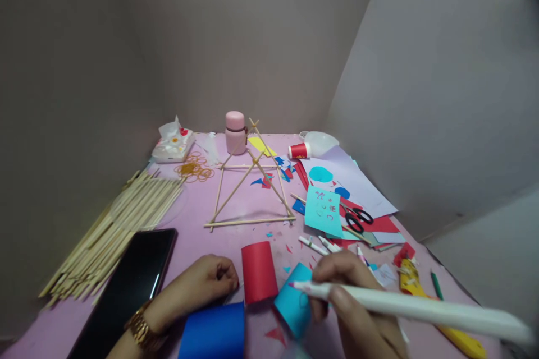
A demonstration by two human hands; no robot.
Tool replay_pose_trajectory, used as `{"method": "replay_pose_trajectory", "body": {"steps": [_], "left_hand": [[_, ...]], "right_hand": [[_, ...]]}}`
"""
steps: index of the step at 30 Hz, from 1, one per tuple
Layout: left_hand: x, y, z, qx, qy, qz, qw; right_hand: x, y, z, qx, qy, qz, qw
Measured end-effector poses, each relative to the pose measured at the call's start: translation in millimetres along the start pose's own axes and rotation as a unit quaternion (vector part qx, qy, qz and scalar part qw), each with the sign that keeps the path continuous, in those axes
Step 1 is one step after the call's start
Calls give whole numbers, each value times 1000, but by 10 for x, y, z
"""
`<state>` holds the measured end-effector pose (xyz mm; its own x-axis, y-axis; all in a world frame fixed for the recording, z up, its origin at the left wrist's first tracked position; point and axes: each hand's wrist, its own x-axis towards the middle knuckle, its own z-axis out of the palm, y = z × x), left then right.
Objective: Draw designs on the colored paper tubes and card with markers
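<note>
My right hand (351, 297) is closed round a long white marker (404, 305) whose pink tip touches a small light-blue paper square (295, 305). My left hand (202, 286) rests on the pink table with its fingers curled under, beside an upright red paper roll (259, 272); I cannot see anything in it. A gold watch (141, 331) is on that wrist. A blue paper roll (214, 332) lies below the left hand at the frame's bottom edge.
A stick pyramid (252, 185) stands mid-table. Loose wooden sticks (113, 230) and a black phone (130, 286) lie left. Coloured papers with black scissors (357, 217), markers, a yellow glue gun (421, 291) lie right. Pink bottle (234, 132), rubber bands (194, 169), tissues at the back.
</note>
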<state>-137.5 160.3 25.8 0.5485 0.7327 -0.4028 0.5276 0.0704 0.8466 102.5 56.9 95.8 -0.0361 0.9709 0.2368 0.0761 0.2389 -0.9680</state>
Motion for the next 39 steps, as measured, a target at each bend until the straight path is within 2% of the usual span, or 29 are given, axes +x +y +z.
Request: {"method": "replay_pose_trajectory", "body": {"steps": [5,12,20,24,27,33,36,39], "left_hand": [[-41,19,6,-3,4,2,1000],[-70,24,27,13,11,7,1000],[-87,61,33,13,26,6,1000],[-78,86,6,-10,73,16,997],[-67,116,-8,-38,117,34,992],[-45,153,1,-73,223,59,970],[-31,199,4,-81,237,66,966],[-14,277,5,-85,227,64,968]], "right_hand": [[221,195,157,-107,-35,35,993],[231,351,137,-177,-82,43,980],[231,344,190,-171,-39,64,982],[233,358,184,-176,-29,65,982],[246,356,174,-171,-44,75,982],[261,368,159,-158,-56,65,984],[272,377,136,-178,-61,40,981],[299,371,120,-198,-58,14,978]]}}
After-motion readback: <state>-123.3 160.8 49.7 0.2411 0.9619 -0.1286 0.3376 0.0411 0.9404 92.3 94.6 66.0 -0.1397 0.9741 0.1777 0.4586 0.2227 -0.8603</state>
